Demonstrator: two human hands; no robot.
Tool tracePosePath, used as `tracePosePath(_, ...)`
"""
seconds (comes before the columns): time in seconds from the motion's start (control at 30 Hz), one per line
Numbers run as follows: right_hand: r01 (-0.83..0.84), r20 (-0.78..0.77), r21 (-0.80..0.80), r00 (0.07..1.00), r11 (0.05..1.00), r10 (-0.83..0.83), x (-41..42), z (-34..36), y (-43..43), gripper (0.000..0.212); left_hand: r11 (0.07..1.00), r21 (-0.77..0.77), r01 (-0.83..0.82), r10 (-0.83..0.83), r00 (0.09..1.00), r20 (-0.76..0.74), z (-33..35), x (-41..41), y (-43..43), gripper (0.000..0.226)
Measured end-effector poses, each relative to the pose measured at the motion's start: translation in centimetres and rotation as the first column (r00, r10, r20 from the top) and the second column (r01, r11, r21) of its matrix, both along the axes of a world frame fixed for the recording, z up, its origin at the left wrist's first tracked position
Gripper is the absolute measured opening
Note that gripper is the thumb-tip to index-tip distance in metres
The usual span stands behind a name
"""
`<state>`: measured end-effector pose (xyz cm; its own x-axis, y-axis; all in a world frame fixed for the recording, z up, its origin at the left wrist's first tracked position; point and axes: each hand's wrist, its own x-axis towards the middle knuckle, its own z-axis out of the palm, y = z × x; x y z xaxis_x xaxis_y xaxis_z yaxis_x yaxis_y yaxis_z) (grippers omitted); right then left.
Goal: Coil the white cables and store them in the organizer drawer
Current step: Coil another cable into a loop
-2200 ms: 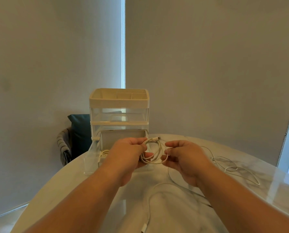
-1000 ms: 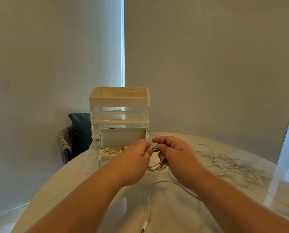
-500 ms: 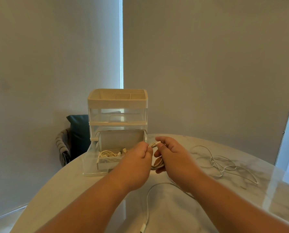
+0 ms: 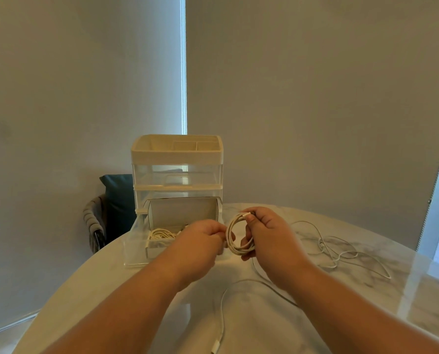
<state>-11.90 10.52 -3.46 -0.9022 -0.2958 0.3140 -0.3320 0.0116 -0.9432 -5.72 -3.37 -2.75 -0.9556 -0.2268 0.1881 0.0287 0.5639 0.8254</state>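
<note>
While the right hand (image 4: pixel 267 233) pinches the round coil of thin white cable (image 4: pixel 230 238) by its plug, so the loops do not open, the curled left hand (image 4: pixel 200 237) meets its side; whether it grips, I cannot tell. The clear plastic organizer drawer (image 4: pixel 134 256) stands open just beside.

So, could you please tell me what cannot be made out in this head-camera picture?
Head view:
- The left hand: its own knuckles hide the fingertips, so its grip on the coil is unclear.
- The open drawer: the left hand covers its right front.
- The trailing cable: its plug is cut off by the bottom edge.
- The loose cable on the table: too thin to count strands.
</note>
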Motion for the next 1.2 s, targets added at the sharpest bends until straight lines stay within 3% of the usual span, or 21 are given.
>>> tracePosePath(0.3,-0.009,-0.022,0.052,1.000,0.999,0.011,-0.2,-0.1,0.1,0.023,0.988,0.112,0.103,-0.115,0.987,0.107,0.7,0.3,-1.5,0.018)
tracePosePath(0.4,0.005,-0.053,0.077,0.999,0.997,-0.001,-0.1,-0.1,0.3,0.024,0.957,0.275,0.097,-0.133,0.985,0.113,1.1,0.6,-1.9,0.014)
tracePosePath(0.53,0.050,-0.137,0.120,0.990,0.992,-0.033,-0.2,-0.2,0.4,0.027,0.802,0.589,0.097,-0.206,0.971,0.120,1.5,0.8,-1.7,0.020)
tracePosePath(0.67,0.111,-0.253,0.138,0.965,0.984,-0.073,-0.3,-0.2,0.4,0.029,0.613,0.785,0.091,-0.261,0.961,0.092,1.5,0.6,-1.3,0.023)
tracePosePath(0.8,0.119,-0.286,0.154,0.956,0.981,-0.071,0.0,-0.3,0.3,0.029,0.581,0.807,0.109,-0.302,0.949,0.089,1.0,0.6,-0.8,0.041)
tracePosePath(0.97,0.083,-0.248,0.120,0.967,0.989,-0.052,0.6,0.2,0.2,0.030,0.640,0.753,0.153,-0.325,0.942,0.085,0.3,0.4,-0.2,0.014)
tracePosePath(1.13,-0.025,-0.120,0.001,0.993,1.000,0.025,1.1,0.6,-0.2,0.025,0.586,0.764,0.271,-0.297,0.949,-0.109,-0.1,-0.1,0.2,0.040)
tracePosePath(1.2,-0.048,-0.117,0.030,0.992,0.998,0.051,1.1,0.7,-0.1,0.024,0.601,0.751,0.273,-0.269,0.954,-0.131,-0.2,-0.2,0.2,0.049)
